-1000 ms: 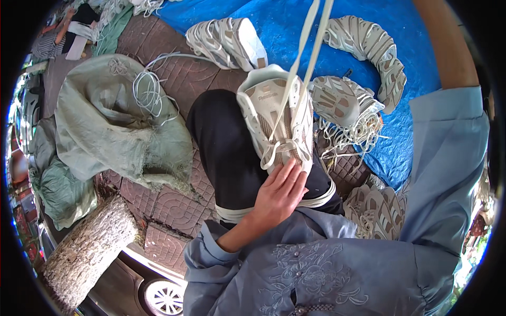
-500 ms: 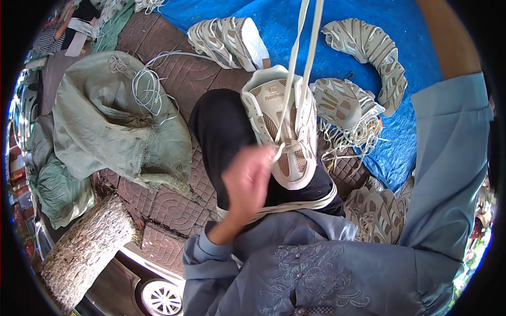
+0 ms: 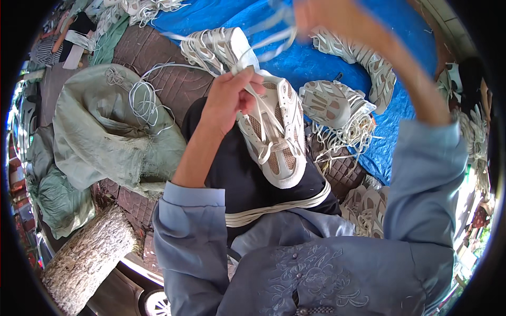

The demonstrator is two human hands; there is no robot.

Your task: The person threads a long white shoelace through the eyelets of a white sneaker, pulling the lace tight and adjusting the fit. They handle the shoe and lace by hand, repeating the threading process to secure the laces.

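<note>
A white and tan sneaker [image 3: 285,171] rests on my black-trousered lap, toe toward me. Its shoelace [image 3: 273,120] runs through the lowest eyelets and up over the tongue. Beside the shoe's collar, my left hand [image 3: 227,101] is closed in a pinch on that lace. Loose lace ends, smeared by motion, swing above it. At the top edge my right hand [image 3: 322,20] is blurred and partly cut off, near these lace ends; whether its fingers hold them is unclear. A bundle of cream laces [image 3: 282,206] lies across my lap.
A blue tarp [image 3: 403,134] carries rows of sneakers [image 3: 382,79]. Nearer are a shoe [image 3: 327,102] and a lace pile [image 3: 348,134]. More sneakers [image 3: 363,208] stand at my right. A green sack [image 3: 121,131] with white cord [image 3: 147,100] and a rough stone post [image 3: 87,258] are at left.
My left hand has moved up from beside the toe to the collar and pinches the lace. My right hand has come into view at the top. The taut laces are now slack.
</note>
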